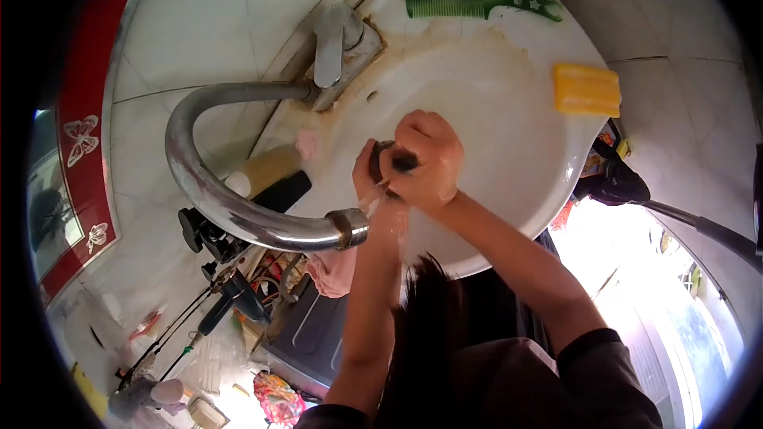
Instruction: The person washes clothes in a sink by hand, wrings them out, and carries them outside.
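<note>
- A white, oval sink (509,167) fills the middle of the view, brown staining along its back edge.
- A curved metal faucet (187,160) arches in from the left, its spout just beside the hands, a thin stream of water falling onto them.
- The right hand (425,160), wet, is curled closed around a small dark object, over the basin.
- The left hand (365,170) presses close on the other side, mostly hidden; how far its fingers close, I cannot tell.
- A green comb (485,5) lies on the sink's back rim.
- A yellow block (586,90) sits on the right rim.
- The dark object (382,146) shows between the hands, mostly covered.
</note>
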Demonstrator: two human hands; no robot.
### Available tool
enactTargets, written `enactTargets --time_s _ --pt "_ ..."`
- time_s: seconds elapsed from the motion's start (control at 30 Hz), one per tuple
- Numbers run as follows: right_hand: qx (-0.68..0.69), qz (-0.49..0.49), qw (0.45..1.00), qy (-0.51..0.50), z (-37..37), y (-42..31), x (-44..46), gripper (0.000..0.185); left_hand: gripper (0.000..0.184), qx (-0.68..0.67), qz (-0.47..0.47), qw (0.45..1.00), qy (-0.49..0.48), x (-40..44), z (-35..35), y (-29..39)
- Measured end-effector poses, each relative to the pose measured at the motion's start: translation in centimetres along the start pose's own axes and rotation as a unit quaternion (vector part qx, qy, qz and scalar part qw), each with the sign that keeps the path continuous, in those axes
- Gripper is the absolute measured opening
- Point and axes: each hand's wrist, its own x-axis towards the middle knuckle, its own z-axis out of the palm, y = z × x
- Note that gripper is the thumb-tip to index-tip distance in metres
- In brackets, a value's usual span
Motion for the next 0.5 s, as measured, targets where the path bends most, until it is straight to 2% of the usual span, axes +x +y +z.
enactTargets --time_s 0.07,0.13,0.2,0.27,0.33,0.4,0.47,0.5 --pt "-0.02 -0.037 0.998 -0.04 0.2 0.8 0.0 0.017 0.016 -0.017 -0.07 0.997 0.004 2.1 -1.7 -0.6" --pt "-0.042 -0.078 0.993 -0.076 0.1 1.8 0.4 0.019 0.018 -0.031 -0.085 0.996 0.0 2.2 -1.1 -0.9" --pt "-0.09 -0.121 0.976 -0.157 -0.2 1.9 1.3 0.026 0.019 -0.044 -0.099 0.994 -0.003 2.4 -0.4 -0.7" --pt "-0.107 -0.117 0.978 -0.139 -0.7 0.7 2.1 0.03 0.022 -0.067 -0.178 0.981 -0.033 2.6 0.2 0.2" --pt "-0.123 -0.115 0.978 -0.123 -1.3 -1.0 3.7 0.035 0.024 -0.081 -0.155 0.985 -0.013 1.5 1.6 0.7" --pt "-0.211 -0.23 0.918 -0.245 -1.7 -2.0 4.7 0.043 0.026 -0.092 -0.135 0.987 0.009 0.8 2.0 1.3" --pt "-0.225 -0.222 0.917 -0.242 -1.0 -1.9 4.7 0.043 0.027 -0.217 -0.196 0.953 -0.083 0.2 1.7 2.0" --pt "-0.239 -0.216 0.916 -0.239 -0.7 -1.8 4.6 0.044 0.027 -0.219 -0.194 0.953 -0.085 0.1 1.8 2.0"
